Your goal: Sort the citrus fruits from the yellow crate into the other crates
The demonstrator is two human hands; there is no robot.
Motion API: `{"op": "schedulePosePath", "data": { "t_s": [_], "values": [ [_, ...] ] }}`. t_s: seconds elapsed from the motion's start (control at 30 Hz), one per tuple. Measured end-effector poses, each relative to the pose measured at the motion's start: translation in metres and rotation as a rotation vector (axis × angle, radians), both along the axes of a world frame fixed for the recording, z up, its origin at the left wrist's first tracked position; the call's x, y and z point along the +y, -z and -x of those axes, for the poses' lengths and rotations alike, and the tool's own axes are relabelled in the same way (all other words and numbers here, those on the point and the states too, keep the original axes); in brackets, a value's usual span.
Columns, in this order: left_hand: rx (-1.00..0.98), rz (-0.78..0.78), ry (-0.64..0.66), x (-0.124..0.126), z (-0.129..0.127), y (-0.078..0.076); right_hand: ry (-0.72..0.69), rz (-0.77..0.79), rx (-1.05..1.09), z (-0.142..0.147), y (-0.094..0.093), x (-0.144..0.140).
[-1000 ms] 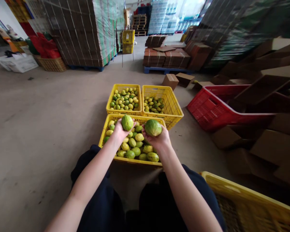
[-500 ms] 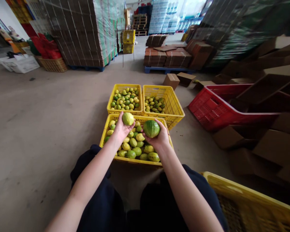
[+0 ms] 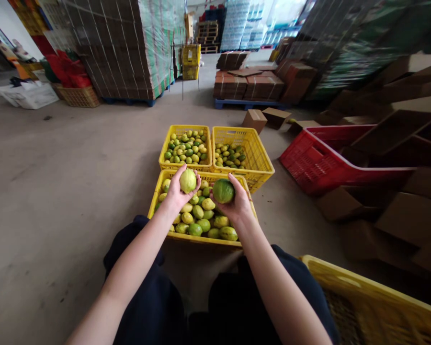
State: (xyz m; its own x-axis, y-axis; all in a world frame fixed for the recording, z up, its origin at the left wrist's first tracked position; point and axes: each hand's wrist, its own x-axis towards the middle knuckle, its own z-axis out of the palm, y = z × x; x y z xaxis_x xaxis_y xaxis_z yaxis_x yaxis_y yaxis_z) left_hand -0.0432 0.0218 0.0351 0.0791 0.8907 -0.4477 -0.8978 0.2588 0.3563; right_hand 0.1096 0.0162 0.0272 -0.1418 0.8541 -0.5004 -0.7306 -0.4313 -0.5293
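Cupping a pale yellow-green fruit (image 3: pixel 187 181), the person's left hand (image 3: pixel 177 195) has its fingers curled round it, while the right hand (image 3: pixel 239 203) grips a darker green fruit (image 3: pixel 223 191) just beside. Both are held above the near yellow crate (image 3: pixel 201 239), and I see loose fruit (image 3: pixel 203 225) heaped inside it, below the hands.

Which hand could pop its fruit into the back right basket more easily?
Probably the right hand: it holds the dark green fruit in front of the back right basket. The left hand, with the paler fruit, lines up with the back left basket.
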Motion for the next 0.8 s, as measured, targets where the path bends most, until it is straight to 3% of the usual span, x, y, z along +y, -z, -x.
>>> {"op": "schedulePosePath", "data": {
  "t_s": [0.17, 0.33, 0.53, 0.8],
  "values": [
    [0.010, 0.006, 0.017, 0.0011, 0.0010, 0.0075, -0.030, 0.002, 0.025, -0.0009, -0.0037, -0.0024],
    [-0.012, 0.039, 0.067, -0.0005, 0.0021, 0.0027, -0.021, 0.037, 0.037, 0.0006, -0.0028, 0.0000],
    [0.033, 0.150, 0.010, 0.0012, 0.0029, 0.0037, -0.037, 0.162, 0.066, 0.0032, -0.0009, 0.0013],
    [-0.069, 0.131, 0.118, 0.0023, 0.0061, 0.0065, -0.050, 0.177, 0.161, -0.0004, -0.0040, 0.0006]
  ]
}}
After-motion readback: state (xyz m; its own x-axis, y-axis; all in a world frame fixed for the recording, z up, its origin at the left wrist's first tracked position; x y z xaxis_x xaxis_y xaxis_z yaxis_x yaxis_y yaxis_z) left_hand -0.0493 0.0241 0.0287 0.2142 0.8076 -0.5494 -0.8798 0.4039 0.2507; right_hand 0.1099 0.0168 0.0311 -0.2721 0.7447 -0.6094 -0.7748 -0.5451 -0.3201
